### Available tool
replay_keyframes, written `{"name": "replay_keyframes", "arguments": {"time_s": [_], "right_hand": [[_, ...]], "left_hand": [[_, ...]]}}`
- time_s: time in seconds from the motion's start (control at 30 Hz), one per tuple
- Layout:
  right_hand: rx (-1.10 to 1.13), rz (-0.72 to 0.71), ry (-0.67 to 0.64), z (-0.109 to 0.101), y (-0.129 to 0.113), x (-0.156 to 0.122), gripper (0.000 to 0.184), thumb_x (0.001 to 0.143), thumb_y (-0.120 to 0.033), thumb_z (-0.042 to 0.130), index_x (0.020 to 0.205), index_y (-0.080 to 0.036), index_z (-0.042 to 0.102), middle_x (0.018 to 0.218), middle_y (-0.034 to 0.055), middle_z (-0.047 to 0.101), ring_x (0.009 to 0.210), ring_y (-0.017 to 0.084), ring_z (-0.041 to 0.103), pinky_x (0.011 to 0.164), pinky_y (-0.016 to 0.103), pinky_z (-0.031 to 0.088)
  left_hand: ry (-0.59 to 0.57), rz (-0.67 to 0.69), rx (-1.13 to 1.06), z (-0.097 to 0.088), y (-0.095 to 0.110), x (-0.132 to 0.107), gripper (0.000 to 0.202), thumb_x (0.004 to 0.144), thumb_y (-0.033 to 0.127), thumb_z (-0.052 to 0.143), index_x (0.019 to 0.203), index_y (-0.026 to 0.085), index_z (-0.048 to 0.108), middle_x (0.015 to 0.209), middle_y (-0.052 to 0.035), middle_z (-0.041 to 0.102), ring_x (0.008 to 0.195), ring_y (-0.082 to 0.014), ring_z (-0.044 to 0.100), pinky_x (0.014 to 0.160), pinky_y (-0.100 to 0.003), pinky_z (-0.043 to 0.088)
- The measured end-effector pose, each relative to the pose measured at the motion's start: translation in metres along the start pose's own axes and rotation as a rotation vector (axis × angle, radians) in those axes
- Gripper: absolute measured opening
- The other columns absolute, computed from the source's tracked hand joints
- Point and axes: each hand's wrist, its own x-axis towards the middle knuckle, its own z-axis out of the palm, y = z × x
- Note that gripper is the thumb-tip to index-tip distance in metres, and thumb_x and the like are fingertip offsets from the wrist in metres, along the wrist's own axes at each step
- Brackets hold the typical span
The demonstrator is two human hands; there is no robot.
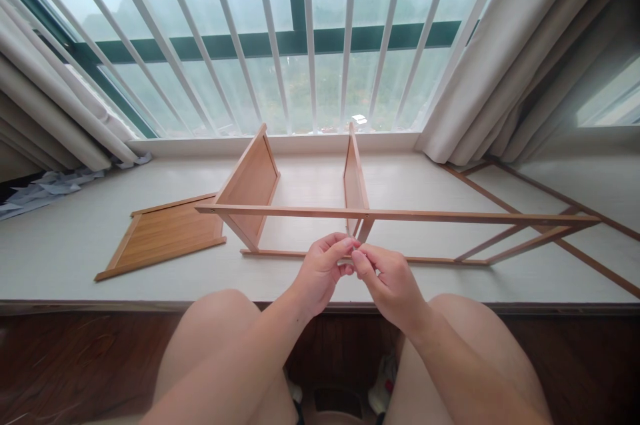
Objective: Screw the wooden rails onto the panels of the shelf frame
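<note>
My left hand (pixel 325 271) and my right hand (pixel 387 278) meet fingertip to fingertip in front of a wooden frame (pixel 430 215). Both are closed in a pinch. Whatever lies between the fingers is too small to name. The frame lies on its side on the white ledge, its long rails running left to right. Two wooden panels, a left one (pixel 247 178) and a middle one (pixel 354 175), stand up from it toward the window. At its right end the rails join slanted crosspieces.
A loose wooden panel (pixel 165 235) lies flat on the ledge (pixel 65 258) at the left. Another wooden frame (pixel 500 201) rests at the right, under the curtain (pixel 510 51). White bars (pixel 310 78) stand before the window. My knees are at the ledge's front edge.
</note>
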Motion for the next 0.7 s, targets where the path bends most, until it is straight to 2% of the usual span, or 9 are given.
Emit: {"name": "replay_keyframes", "arguments": {"time_s": [0.13,0.23,0.43,0.7], "right_hand": [[-0.003,0.023,0.143,-0.0051,-0.0007,0.0020,0.038,0.098,-0.029,0.043,0.061,-0.021,0.043,0.054,-0.0031,0.040,0.050,0.011,0.038,0.054,0.027,0.029],[-0.016,0.050,0.198,-0.0085,-0.0004,0.0032,0.040,0.099,-0.031,0.042,0.060,-0.021,0.042,0.053,-0.0035,0.037,0.049,0.011,0.035,0.053,0.027,0.029],[-0.029,0.084,0.199,-0.0099,0.0014,0.0031,0.043,0.099,-0.034,0.042,0.058,-0.020,0.041,0.052,-0.0039,0.038,0.049,0.010,0.035,0.053,0.027,0.028],[-0.014,0.052,0.184,-0.0102,-0.0020,0.0018,0.043,0.099,-0.032,0.042,0.058,-0.020,0.043,0.052,-0.0038,0.039,0.049,0.010,0.036,0.052,0.026,0.029]], "left_hand": [[0.012,0.034,0.078,-0.0014,-0.0008,-0.0013,0.021,0.082,0.036,0.068,0.087,0.015,0.066,0.090,-0.0054,0.060,0.081,-0.0128,0.054,0.059,-0.021,0.039],[0.037,0.070,0.138,-0.0017,-0.0005,-0.0024,0.022,0.083,0.037,0.066,0.091,0.016,0.067,0.098,-0.0064,0.060,0.082,-0.0134,0.054,0.059,-0.022,0.040],[0.049,0.077,0.155,-0.0017,0.0002,-0.0026,0.022,0.086,0.036,0.062,0.090,0.015,0.068,0.098,-0.0073,0.059,0.082,-0.0140,0.053,0.058,-0.023,0.040],[0.048,0.066,0.164,-0.0001,0.0002,-0.0024,0.023,0.088,0.036,0.060,0.086,0.014,0.068,0.093,-0.0073,0.059,0.082,-0.0146,0.052,0.059,-0.023,0.039]]}}
